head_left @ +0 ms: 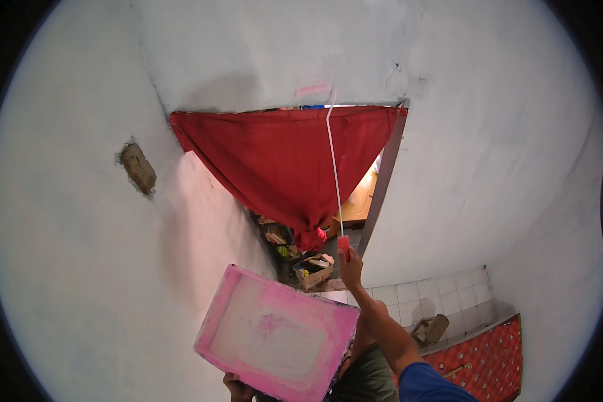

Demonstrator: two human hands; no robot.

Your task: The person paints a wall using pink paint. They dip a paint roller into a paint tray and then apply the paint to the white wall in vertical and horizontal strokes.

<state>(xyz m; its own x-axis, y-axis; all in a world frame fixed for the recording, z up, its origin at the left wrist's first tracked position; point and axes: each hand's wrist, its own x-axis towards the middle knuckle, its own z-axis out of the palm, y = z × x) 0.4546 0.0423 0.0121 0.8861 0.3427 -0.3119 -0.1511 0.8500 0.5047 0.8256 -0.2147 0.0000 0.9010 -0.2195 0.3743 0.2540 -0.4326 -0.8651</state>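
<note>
With the roller (333,157) up at the far wall (368,60), just above the red curtain (275,147), I'd work in short, even passes, pressing lightly so the pink doesn't run onto the cloth, and overlap each strip while it's wet. The right hand (350,268) is closed around the red grip (343,244); with a reach that long, I judge a loose wrist would steer better than a hard push. The left hand (238,387) is at the near left edge of the tray (330,345), mostly hidden from me, so I can't tell whether its fingers pinch or spread underneath. I'd want that tray level, since it looks tilted. The roller has a thin, bent white rod and a narrow pinkish head; the tray, near and left of the right forearm, is rectangular, pink-coated along its sides, paler and smeared across the floor.
</note>
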